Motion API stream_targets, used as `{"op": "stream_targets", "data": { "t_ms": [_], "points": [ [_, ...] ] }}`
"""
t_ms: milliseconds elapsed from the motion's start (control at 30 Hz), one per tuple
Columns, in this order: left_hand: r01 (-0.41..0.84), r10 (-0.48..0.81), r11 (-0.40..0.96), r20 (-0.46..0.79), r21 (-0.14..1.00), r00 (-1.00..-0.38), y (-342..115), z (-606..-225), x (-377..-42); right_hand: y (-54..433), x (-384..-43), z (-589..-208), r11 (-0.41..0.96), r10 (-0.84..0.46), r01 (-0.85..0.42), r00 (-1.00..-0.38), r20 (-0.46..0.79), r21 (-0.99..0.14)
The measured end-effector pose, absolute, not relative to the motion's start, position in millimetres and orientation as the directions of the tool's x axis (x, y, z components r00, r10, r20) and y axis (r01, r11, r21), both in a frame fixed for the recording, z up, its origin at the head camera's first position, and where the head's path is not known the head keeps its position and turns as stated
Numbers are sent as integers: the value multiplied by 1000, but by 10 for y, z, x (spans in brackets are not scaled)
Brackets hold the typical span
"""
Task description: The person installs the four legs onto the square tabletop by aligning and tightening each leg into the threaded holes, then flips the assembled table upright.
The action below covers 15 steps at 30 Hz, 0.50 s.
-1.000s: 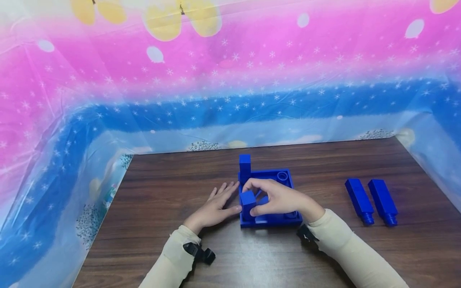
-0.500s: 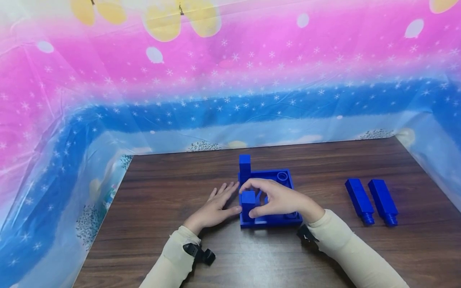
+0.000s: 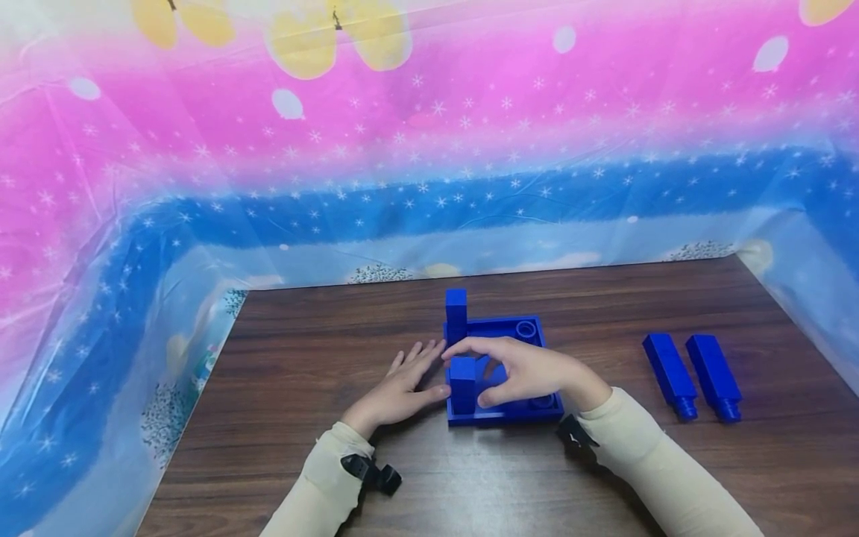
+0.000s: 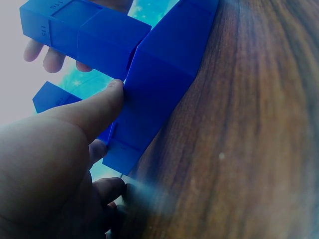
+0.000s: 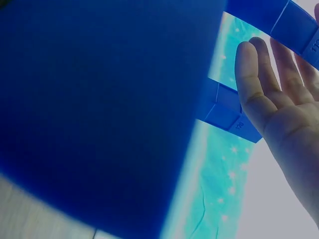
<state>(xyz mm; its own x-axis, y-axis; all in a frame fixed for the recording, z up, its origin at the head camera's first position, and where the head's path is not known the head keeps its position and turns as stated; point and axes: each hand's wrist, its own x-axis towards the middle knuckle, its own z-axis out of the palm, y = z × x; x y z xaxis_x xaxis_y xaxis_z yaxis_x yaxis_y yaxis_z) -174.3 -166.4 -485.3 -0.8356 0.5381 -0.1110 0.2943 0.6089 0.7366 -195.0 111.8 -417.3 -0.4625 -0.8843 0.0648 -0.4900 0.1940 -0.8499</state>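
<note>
A blue square base with raised rims (image 3: 503,418) lies on the table. Two blue square posts stand upright on its left side, a far post (image 3: 456,309) and a near post (image 3: 462,384). My left hand (image 3: 399,388) rests with spread fingers against the base's left edge; the left wrist view shows its thumb (image 4: 102,107) touching the base wall (image 4: 154,74). Around the near post, my right hand (image 3: 526,369) hovers with loosely bent fingers, its thumb apart from the post. In the right wrist view its fingers (image 5: 247,69) look relaxed beside the posts.
Two more blue posts, a left one (image 3: 669,377) and a right one (image 3: 714,377), lie on the table at right, with narrow round ends toward the near side. A ring socket (image 3: 526,329) shows at the base's far right corner. A patterned cloth (image 3: 429,149) hangs behind the brown table.
My right thumb has come away from the near post and the right hand has loosened, shifting slightly right. The near post now stands straight on the base. The left hand has stayed still.
</note>
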Motion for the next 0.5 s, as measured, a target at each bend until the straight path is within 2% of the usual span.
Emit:
{"op": "stream_targets", "data": {
  "t_ms": [500],
  "points": [
    [294,536,602,-102,743,-838,-1651,-4848,-1744,1051,-1935,-4206,167,-893,-499,-442,84,-851]
  ]
}}
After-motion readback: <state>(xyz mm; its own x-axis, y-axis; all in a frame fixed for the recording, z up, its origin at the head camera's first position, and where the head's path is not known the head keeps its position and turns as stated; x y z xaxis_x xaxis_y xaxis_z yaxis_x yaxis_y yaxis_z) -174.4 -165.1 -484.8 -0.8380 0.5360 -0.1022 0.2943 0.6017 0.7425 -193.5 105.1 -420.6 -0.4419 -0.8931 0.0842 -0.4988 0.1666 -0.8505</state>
